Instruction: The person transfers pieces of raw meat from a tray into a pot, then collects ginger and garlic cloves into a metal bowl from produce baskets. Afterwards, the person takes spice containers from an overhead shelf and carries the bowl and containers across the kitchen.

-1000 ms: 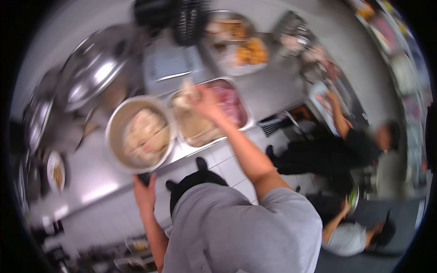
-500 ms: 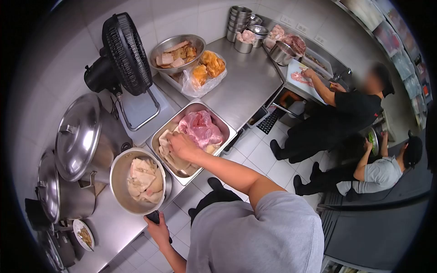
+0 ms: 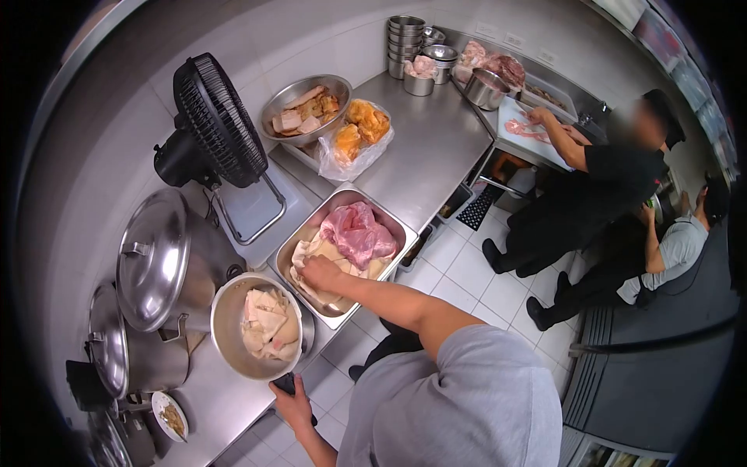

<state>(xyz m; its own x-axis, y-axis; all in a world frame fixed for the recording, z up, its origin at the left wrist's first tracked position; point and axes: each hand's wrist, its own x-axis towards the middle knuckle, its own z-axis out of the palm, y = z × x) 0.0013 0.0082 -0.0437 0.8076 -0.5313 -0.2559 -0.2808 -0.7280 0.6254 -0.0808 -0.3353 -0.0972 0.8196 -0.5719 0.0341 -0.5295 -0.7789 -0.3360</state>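
Okay, counting first: two hands on the go, one steel tray [image 3: 395, 222], one open pot [image 3: 224, 331], one black fan [image 3: 222, 121], two big lidded pots [image 3: 152, 261], one metal bowl [image 3: 272, 118] of cooked meat chunks, one clear bag [image 3: 341, 168] with orange lumps, one small white plate [image 3: 162, 399] and two co-workers [image 3: 622, 171]. The tray holds one big pink lump of meat [image 3: 358, 233] plus pale slabs [image 3: 313, 251]; too overlapped to count, same for the pale pieces [image 3: 268, 321] in the pot.

Right hand [image 3: 320, 274] is down in the tray, fingers bent onto the slabs. Can't tell if they're pinching one. Left hand [image 3: 293, 406] is wrapped around the pot's black handle [image 3: 286, 383].

Edges: the pot sits right beside the tray, its handle sticking out past the front of the counter [image 3: 424, 152]. The tray's near corner is at that edge too. Decent bare steel right of the tray and bag, tight between pot and lidded pots.

Versus half a second back, both hands are still in the same spots; the view has shifted, and the grey-shirted co-worker now sits closer to its right edge.
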